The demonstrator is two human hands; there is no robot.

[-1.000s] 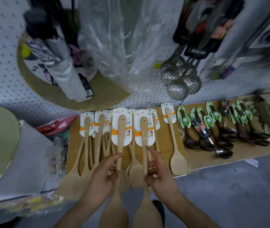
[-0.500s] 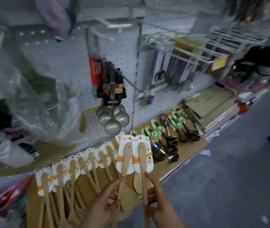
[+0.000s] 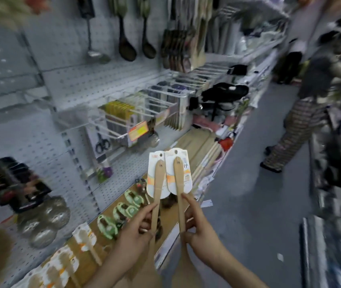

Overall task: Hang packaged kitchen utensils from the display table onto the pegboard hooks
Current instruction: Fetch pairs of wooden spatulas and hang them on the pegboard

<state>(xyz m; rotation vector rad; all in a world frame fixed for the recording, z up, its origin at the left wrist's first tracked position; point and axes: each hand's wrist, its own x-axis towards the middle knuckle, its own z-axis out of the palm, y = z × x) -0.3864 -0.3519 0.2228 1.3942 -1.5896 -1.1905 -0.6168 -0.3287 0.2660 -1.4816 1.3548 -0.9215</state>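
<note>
My left hand (image 3: 133, 231) closes its grip on one pale wooden spatula with a white-and-orange backing card (image 3: 157, 196), and my right hand (image 3: 201, 235) on its twin (image 3: 179, 183). Both are raised above the brown wooden surface (image 3: 93, 226), cards uppermost so the hang holes lead. Beyond, white wire hooks (image 3: 113, 129) jut from the grey pegboard (image 3: 94, 84); blur probably hides which one is free.
</note>
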